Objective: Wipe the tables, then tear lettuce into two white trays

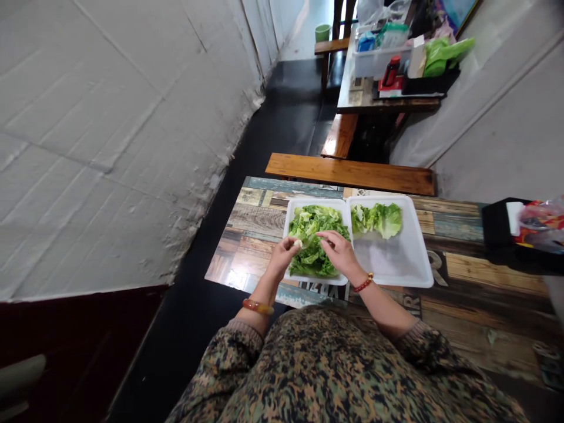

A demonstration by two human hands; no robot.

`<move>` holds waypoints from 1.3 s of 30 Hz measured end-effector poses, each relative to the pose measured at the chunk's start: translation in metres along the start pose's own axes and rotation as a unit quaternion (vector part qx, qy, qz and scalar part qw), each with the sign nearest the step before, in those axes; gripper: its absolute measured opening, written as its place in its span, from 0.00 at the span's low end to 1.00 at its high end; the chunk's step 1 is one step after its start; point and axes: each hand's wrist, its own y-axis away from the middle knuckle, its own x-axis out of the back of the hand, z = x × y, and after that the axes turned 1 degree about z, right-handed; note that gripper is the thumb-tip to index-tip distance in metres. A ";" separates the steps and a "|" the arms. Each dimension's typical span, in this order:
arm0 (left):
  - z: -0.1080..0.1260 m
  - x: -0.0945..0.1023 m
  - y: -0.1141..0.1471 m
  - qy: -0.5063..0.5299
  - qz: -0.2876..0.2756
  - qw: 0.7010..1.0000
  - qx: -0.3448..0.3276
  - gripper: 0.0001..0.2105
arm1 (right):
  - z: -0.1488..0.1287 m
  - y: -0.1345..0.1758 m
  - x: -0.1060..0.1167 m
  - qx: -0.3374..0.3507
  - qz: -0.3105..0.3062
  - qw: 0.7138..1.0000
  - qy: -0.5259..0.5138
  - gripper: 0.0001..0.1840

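My left hand (283, 256) is closed in a pinch on the pale stem end of a lettuce leaf (298, 244), above the left white tray (287, 218). Under both hands, that tray is heaped with green lettuce leaves (319, 262). From the other side my right hand (339, 251) reaches over the heap, its fingers bent inward and their tips at the light green leaf in front of the left hand. Its grip is small and partly hidden. Beside it, the right white tray (392, 264) holds a smaller group of lettuce leaves (378, 218) along its far left part.
Both trays stand on a wood-patterned table (259, 220). At the right is a black box (497, 232) with colourful packets. Beyond the table runs a wooden bench (352, 170); another table (352, 97) further back is cluttered. A white wall (110, 129) rises at left.
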 end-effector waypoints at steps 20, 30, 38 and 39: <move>-0.007 0.025 -0.012 -0.044 0.090 0.994 -0.033 0.08 | 0.019 -0.060 -0.019 0.066 -0.097 0.980 0.160 0.12; 0.041 -0.019 -0.027 -0.110 0.022 0.970 -0.217 0.09 | 0.000 -0.029 -0.022 -0.161 -0.023 0.942 -0.293 0.15; 0.069 -0.058 -0.035 -0.094 -0.075 0.966 -0.230 0.19 | 0.016 -0.026 0.003 -0.253 0.102 0.864 -0.424 0.19; 0.070 -0.059 -0.037 -0.071 -0.065 0.971 -0.219 0.21 | 0.024 -0.029 0.011 -0.249 0.120 0.863 -0.422 0.19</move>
